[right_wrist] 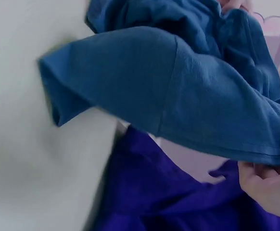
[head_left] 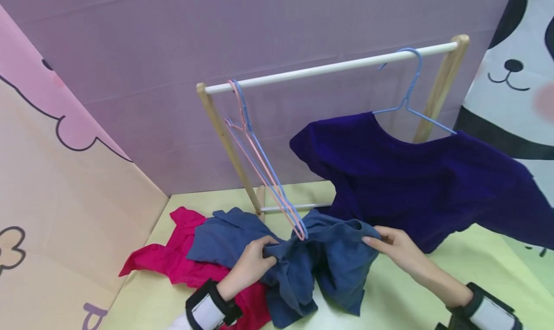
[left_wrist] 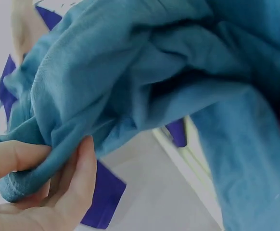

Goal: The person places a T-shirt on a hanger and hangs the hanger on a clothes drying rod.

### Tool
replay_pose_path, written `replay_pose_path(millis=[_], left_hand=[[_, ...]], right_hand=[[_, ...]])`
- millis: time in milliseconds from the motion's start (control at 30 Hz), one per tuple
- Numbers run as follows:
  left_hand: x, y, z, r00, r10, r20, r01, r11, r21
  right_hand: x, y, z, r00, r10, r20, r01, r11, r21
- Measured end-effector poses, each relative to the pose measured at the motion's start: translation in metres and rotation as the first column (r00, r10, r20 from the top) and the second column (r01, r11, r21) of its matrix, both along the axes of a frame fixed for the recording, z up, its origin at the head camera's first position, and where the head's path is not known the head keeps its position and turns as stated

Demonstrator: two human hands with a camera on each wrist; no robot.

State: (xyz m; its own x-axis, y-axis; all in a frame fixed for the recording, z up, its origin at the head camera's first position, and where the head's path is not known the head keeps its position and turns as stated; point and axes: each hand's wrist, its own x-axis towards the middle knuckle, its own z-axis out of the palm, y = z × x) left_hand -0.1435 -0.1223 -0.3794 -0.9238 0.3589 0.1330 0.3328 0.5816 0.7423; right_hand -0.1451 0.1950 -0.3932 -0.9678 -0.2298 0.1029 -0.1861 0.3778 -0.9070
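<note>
Red garment [head_left: 182,260] partly hidden beneath blue garment [head_left: 344,262], purple shirt [head_left: 389,176] cut off by the head view's right edge

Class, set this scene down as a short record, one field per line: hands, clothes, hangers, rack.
Rack: wooden uprights joined by a white round bar
Left hand: pinches a blue-grey cloth garment
Right hand: pinches the same garment farther right
Crimson cloth garment: lies partly under the blue-grey one, on a pale yellow surface
Dark purple short-sleeved top: on a light-blue hanger near the bar's right end
Other hangers: a thin pink one and a thin light-blue one, near the bar's left end
</note>
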Motion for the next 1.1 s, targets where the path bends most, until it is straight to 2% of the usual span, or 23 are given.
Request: replay_pose_path(millis=[100,200,367,500,600,667,733,800,867,967,1100], left_hand=[[-0.002,-0.007,0.014,0.999,0.036,-0.013,-0.035,0.998,0.053],[-0.003,-0.01,0.027,0.998,0.065,0.014,-0.066,0.992,0.109],[-0.006,-0.012,0.043,0.993,0.113,0.032,-0.116,0.98,0.159],[-0.007,-0.017,0.05,0.992,0.121,0.026,-0.123,0.978,0.171],[-0.006,-0.022,0.057,0.998,0.062,0.021,-0.065,0.982,0.178],[-0.004,-0.025,0.06,1.0,-0.006,0.027,0.001,0.985,0.17],[-0.003,-0.029,0.062,0.995,-0.089,0.048,0.082,0.987,0.137],[-0.002,-0.032,0.06,0.986,-0.145,0.082,0.138,0.987,0.085],[-0.002,-0.034,0.057,0.977,-0.186,0.109,0.185,0.983,0.019],[-0.001,-0.034,0.05,0.971,-0.205,0.124,0.212,0.976,-0.045],[0.002,-0.032,0.044,0.971,-0.216,0.099,0.222,0.974,-0.051]], right_hand=[[-0.001,0.009,0.012,0.999,-0.04,0.006,0.04,0.999,0.025],[-0.002,0.017,0.022,0.999,-0.041,-0.024,0.042,0.999,0.02],[-0.003,0.026,0.037,0.994,0.046,-0.1,-0.043,0.999,0.025],[-0.002,0.028,0.052,0.97,0.131,-0.203,-0.116,0.989,0.086],[-0.002,0.032,0.062,0.944,0.186,-0.274,-0.15,0.978,0.148],[-0.003,0.033,0.064,0.928,0.21,-0.307,-0.163,0.972,0.172],[-0.004,0.034,0.061,0.909,0.242,-0.339,-0.188,0.965,0.183],[-0.006,0.034,0.054,0.898,0.268,-0.349,-0.21,0.958,0.194],[-0.008,0.033,0.045,0.894,0.297,-0.335,-0.234,0.948,0.217],[-0.01,0.029,0.032,0.901,0.332,-0.279,-0.261,0.929,0.26],[-0.015,0.023,0.021,0.906,0.348,-0.242,-0.273,0.915,0.296]])
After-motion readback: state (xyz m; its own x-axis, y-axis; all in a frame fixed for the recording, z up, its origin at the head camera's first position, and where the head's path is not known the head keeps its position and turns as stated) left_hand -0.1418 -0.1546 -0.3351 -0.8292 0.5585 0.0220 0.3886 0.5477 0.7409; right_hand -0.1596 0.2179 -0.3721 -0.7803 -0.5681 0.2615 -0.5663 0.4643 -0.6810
